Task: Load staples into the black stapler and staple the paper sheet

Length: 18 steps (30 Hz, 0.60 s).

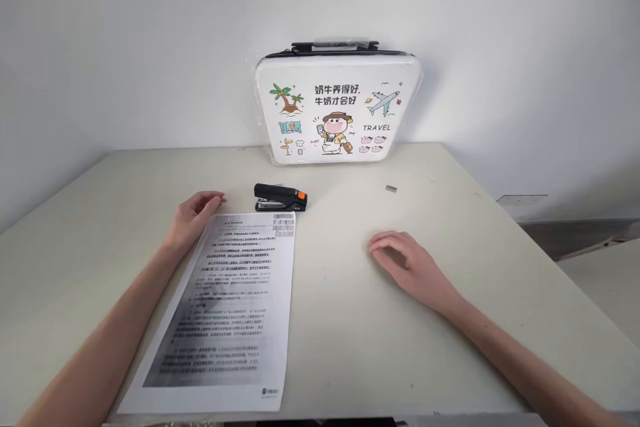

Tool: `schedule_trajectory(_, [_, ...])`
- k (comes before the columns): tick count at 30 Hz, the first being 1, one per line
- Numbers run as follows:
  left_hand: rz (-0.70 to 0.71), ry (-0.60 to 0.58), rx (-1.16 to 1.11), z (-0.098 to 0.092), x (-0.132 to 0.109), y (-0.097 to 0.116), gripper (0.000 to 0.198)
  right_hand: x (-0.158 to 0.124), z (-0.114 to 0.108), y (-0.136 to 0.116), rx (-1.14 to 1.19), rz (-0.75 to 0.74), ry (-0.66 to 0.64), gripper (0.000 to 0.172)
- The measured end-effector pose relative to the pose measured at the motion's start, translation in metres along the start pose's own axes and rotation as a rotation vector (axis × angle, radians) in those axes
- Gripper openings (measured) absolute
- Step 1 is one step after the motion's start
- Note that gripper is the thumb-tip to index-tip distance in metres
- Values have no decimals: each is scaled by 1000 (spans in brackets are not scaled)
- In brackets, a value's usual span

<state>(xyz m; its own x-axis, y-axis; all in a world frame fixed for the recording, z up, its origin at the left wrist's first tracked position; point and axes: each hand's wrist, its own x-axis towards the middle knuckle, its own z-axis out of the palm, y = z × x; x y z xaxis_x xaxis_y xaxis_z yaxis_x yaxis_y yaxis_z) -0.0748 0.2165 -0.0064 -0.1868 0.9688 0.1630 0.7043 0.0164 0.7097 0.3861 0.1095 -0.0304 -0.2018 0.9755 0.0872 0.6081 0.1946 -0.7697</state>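
Printed sheet (227, 320) on worktop (345, 340), just in front of stapler (280, 197); left hand (197, 212) left of stapler, right hand (410, 265) to its right. Fingers loosely curled, slightly apart, nothing visibly held. Best handle sheet lightly by edges, kept flat.

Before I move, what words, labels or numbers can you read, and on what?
"奶牛养得好, 牛奶才会好": white case, upper middle.
"TRAVEL": same case, right side.
Small lettering around the cartoon figure: too small to read surely.
Paper: printed lines and corner marks, too blurred to read.
Stapler: tiny pale marks, too small to read.
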Motion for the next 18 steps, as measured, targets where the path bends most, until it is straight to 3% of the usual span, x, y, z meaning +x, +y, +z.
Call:
schedule_trajectory(11, [-22, -49, 20, 1, -5, 5, 45, 80, 52, -30, -6, -30, 41, 15])
schedule_trajectory(14, [-38, -48, 34, 0, -6, 6, 44, 104, 57, -29, -14, -65, 44, 15])
schedule_trajectory(18, [-24, -46, 40, 0, -8, 8, 42, 123, 54, -24, 83, 7, 47, 23])
